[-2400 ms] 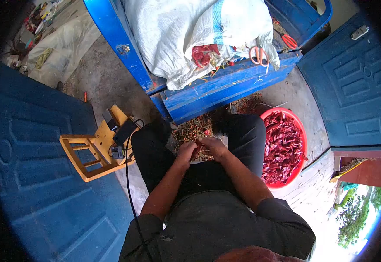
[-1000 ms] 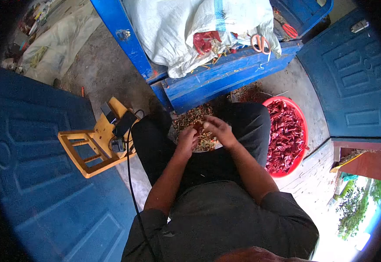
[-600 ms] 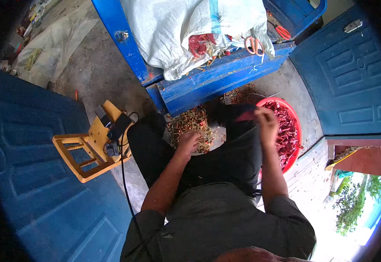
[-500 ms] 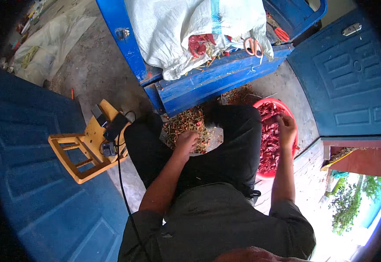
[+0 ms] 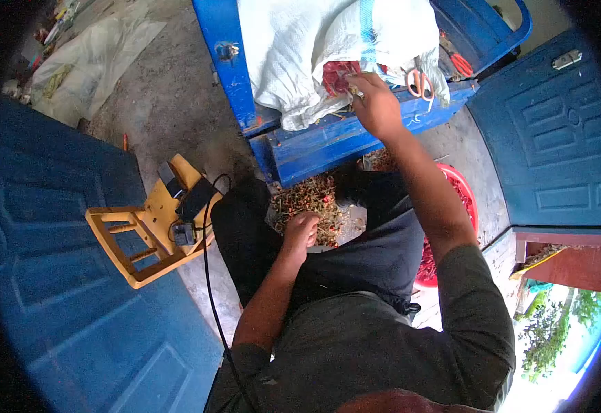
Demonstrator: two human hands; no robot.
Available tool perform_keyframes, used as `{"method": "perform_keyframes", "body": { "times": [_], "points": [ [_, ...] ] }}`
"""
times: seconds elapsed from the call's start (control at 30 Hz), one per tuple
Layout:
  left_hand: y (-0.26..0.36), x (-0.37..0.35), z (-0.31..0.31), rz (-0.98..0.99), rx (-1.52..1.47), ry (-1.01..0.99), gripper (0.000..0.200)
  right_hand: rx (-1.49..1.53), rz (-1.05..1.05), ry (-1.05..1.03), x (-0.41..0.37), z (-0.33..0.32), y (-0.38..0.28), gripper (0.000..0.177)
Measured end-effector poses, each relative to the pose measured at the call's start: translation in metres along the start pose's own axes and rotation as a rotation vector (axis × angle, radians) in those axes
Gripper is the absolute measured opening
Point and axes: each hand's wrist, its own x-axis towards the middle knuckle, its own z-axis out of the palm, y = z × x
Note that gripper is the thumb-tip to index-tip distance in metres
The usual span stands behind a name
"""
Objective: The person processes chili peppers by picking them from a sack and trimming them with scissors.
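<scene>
My right hand (image 5: 377,109) reaches to the mouth of a white woven sack (image 5: 280,62), its fingers stretched out and apart by the dried red chillies (image 5: 336,74) that show there. My left hand (image 5: 302,237) is curled closed over my lap; whatever it may hold is hidden. Below and beyond it, a heap of stems and reddish scraps (image 5: 314,199) lies between my legs. To my right stands a red basin (image 5: 475,206) of red chilli pieces (image 5: 428,265), partly covered by my right arm. Pink-handled scissors (image 5: 419,84) rest beside the sack's opening.
The sack lies on a blue metal cart bed (image 5: 355,144). Red-handled pliers or cutters (image 5: 461,65) are on it at the right. A wooden chair (image 5: 135,275) at left carries black devices, with a black cable (image 5: 207,289) running past my left arm. Blue doors (image 5: 534,117) flank both sides.
My right hand has moved from above the red basin up and left to the sack's mouth. My left hand stays curled over my lap. The whole view has shifted slightly.
</scene>
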Motion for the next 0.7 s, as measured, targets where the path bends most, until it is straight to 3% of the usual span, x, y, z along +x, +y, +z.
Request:
{"method": "perform_keyframes", "body": {
  "times": [0.07, 0.17, 0.33, 0.4, 0.5, 0.53, 0.57, 0.7],
  "points": [
    [0.002, 0.000, 0.000, 0.006, 0.008, 0.009, 0.009, -0.170, 0.012, -0.140, 0.016, 0.023, 0.009, 0.034],
    [-0.003, 0.006, -0.002, 0.011, -0.005, 0.011, 0.009, -0.171, 0.012, -0.188, 0.027, 0.032, 0.015, 0.029],
    [-0.005, 0.009, 0.004, -0.017, 0.009, 0.039, 0.009, 0.008, -0.080, -0.082, 0.015, 0.026, 0.023, 0.021],
    [-0.005, 0.009, 0.006, -0.033, 0.029, 0.024, 0.010, 0.388, 0.233, -0.114, 0.005, 0.017, 0.014, 0.022],
    [-0.008, 0.011, 0.005, -0.051, 0.038, -0.015, 0.011, 0.509, 0.389, -0.087, -0.014, -0.006, -0.004, 0.021],
    [-0.009, 0.012, 0.003, -0.054, 0.022, -0.038, 0.011, 0.530, 0.255, 0.041, -0.025, -0.002, 0.005, 0.021],
    [-0.010, 0.013, 0.002, -0.058, 0.032, -0.043, 0.011, 0.527, 0.261, 0.050, -0.039, -0.005, 0.017, 0.021],
    [-0.008, 0.008, 0.012, -0.041, 0.053, 0.015, 0.009, 0.554, 0.495, 0.357, -0.112, -0.048, 0.036, 0.018]
  ]
}}
